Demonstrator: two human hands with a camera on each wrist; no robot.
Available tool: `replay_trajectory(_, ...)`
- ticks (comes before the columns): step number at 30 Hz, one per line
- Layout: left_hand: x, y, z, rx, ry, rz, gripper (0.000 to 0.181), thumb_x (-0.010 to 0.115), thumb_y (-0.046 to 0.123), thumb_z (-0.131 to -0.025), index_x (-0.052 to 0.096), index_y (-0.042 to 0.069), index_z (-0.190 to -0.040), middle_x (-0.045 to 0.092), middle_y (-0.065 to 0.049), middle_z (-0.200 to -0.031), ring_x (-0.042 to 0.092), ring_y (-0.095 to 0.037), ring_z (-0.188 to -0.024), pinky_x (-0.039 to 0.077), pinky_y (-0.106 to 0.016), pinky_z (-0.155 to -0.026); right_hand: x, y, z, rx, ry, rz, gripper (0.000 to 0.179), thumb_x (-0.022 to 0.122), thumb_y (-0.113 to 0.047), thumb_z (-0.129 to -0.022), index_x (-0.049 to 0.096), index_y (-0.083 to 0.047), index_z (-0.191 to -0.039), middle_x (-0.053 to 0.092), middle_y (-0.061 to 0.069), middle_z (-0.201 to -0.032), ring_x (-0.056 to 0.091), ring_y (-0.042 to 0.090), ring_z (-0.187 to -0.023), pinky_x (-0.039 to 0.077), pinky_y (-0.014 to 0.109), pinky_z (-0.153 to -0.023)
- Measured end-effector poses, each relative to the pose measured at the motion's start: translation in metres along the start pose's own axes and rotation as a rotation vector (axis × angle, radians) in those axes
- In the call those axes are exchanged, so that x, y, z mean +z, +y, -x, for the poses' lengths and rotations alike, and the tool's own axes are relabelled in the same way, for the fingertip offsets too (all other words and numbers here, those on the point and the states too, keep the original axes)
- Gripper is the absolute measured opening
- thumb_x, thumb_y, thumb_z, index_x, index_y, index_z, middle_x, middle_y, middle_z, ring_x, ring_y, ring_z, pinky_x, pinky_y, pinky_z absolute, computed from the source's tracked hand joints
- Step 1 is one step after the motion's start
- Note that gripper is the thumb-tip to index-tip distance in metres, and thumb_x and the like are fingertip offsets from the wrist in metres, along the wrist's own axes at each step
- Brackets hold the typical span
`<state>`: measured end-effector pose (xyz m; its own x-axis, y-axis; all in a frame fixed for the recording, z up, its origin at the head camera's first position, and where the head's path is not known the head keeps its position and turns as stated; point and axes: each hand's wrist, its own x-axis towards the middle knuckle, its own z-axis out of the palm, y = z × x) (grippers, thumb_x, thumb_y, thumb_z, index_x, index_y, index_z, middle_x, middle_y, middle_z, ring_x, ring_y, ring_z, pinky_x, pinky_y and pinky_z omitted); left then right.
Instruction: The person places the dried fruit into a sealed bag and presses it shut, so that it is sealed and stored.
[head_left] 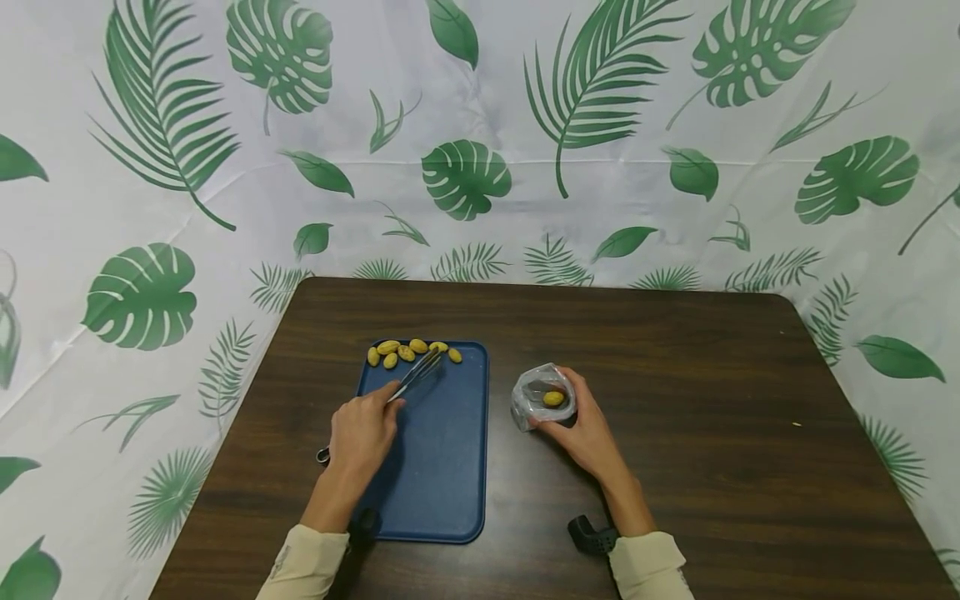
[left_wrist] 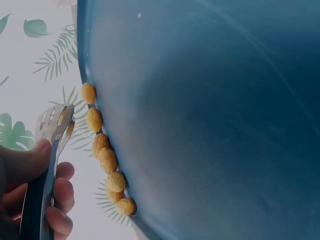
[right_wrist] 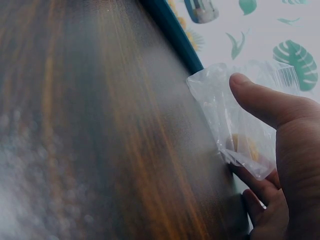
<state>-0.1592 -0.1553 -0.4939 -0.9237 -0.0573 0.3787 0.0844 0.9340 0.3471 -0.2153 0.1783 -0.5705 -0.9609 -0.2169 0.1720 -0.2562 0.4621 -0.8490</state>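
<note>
My left hand (head_left: 363, 433) grips a pair of metal tongs (head_left: 415, 376) over the far end of a blue tray (head_left: 431, 467). Several small yellow oval pieces (head_left: 406, 353) lie along the tray's far rim. In the left wrist view, yellow shows between the tips of the tongs (left_wrist: 52, 125); whether they pinch a piece I cannot tell. To the right of the tray, my right hand (head_left: 592, 429) holds a clear plastic bag (head_left: 522, 406) by its side, thumb and fingers around it. The bag's mouth faces up, with one yellow piece (head_left: 553, 398) visible inside.
Tray and bag are on a dark wood-grain table (head_left: 712, 417). Behind it hangs a white cloth with green leaf prints (head_left: 465, 179). A tiny pale scrap (head_left: 797, 424) lies at the right. A black wrist strap part (head_left: 591, 535) sits by the right forearm.
</note>
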Motion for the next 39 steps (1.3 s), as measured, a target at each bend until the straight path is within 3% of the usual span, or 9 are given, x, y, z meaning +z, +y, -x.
replay_trajectory(7,-0.008,0.005,0.001,0.006,0.029,-0.007,0.028,0.071,0.019,-0.084,0.071,0.01,-0.11,0.073,-0.01,-0.086,0.058,-0.02,-0.053,0.046,-0.04,-0.048,0.0,0.0,0.0,0.0,0.007,0.01,0.086,0.079,-0.047,-0.071,0.028,-0.041,-0.141,0.045,-0.004,-0.134,0.045,0.019,-0.12,0.035,0.053,-0.099)
replay_trajectory(14,-0.015,0.01,-0.001,0.024,0.044,0.01,0.029,0.069,0.022,-0.086,0.07,0.008,-0.112,0.071,-0.009,-0.075,0.037,-0.01,-0.042,0.032,-0.027,-0.042,0.0,-0.001,0.0,0.008,0.009,0.006,0.086,0.079,-0.047,-0.071,0.029,-0.041,-0.14,0.046,-0.004,-0.134,0.046,0.019,-0.12,0.035,0.053,-0.099)
replay_trajectory(23,-0.021,0.019,0.001,0.032,0.074,0.026,0.029,0.069,0.02,-0.086,0.07,0.009,-0.112,0.067,-0.006,-0.066,0.03,-0.007,-0.039,0.026,-0.025,-0.039,0.0,-0.002,0.001,0.018,0.006,0.01,0.086,0.079,-0.047,-0.071,0.029,-0.041,-0.14,0.045,-0.004,-0.134,0.045,0.019,-0.12,0.035,0.053,-0.1)
replay_trajectory(28,-0.024,0.022,0.001,0.058,0.113,0.055,0.028,0.072,0.018,-0.083,0.071,0.008,-0.11,0.071,-0.007,-0.072,0.033,-0.006,-0.041,0.029,-0.024,-0.04,0.0,-0.001,0.001,0.017,0.006,0.013,0.086,0.079,-0.047,-0.071,0.029,-0.041,-0.141,0.045,-0.004,-0.134,0.045,0.019,-0.12,0.034,0.053,-0.1)
replay_trajectory(32,-0.025,0.024,0.001,0.089,0.143,0.076,0.028,0.073,0.019,-0.082,0.072,0.009,-0.109,0.073,-0.008,-0.08,0.047,-0.009,-0.044,0.039,-0.03,-0.042,0.0,-0.001,0.001,0.018,0.008,0.015,0.086,0.079,-0.046,-0.071,0.029,-0.04,-0.141,0.045,-0.004,-0.134,0.045,0.019,-0.121,0.034,0.054,-0.101)
replay_trajectory(39,-0.026,0.027,0.001,0.109,0.15,0.101,0.029,0.074,0.02,-0.081,0.073,0.011,-0.108,0.074,-0.006,-0.082,0.054,-0.012,-0.047,0.043,-0.033,-0.044,-0.001,-0.001,0.001,0.016,0.008,0.01,0.086,0.079,-0.045,-0.071,0.028,-0.042,-0.14,0.045,-0.005,-0.134,0.045,0.018,-0.121,0.034,0.053,-0.1)
